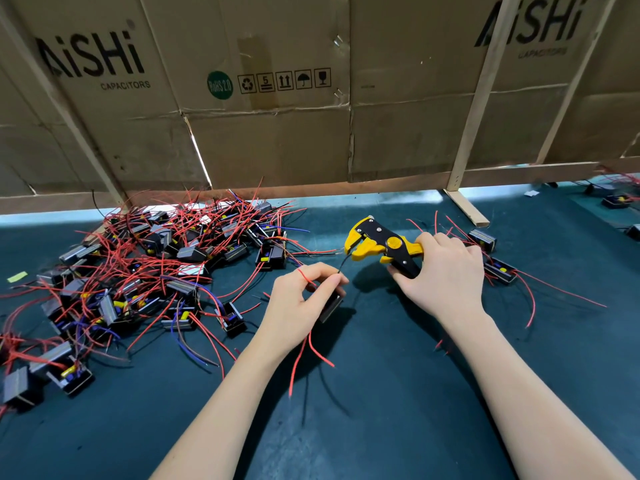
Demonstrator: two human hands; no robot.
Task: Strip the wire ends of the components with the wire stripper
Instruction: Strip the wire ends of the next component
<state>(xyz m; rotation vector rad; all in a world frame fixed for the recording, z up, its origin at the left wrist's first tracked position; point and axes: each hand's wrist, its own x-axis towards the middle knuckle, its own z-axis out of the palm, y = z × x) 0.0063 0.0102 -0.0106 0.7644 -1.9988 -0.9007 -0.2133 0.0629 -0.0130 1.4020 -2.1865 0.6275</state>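
My right hand [446,271] grips the handles of a yellow and black wire stripper [379,244], its jaws pointing left. My left hand [304,299] pinches a thin black wire [343,263] whose tip reaches the stripper's jaws. Below that hand's fingers hangs a small black component [330,308], partly hidden by the hand. Red wires [304,355] trail from it toward me over the dark green table [381,410].
A large tangled pile of black components with red, blue and brown wires [156,271] covers the table's left. A few components [498,270] lie right of my right hand. A cardboard wall on a wooden frame [464,133] closes the back.
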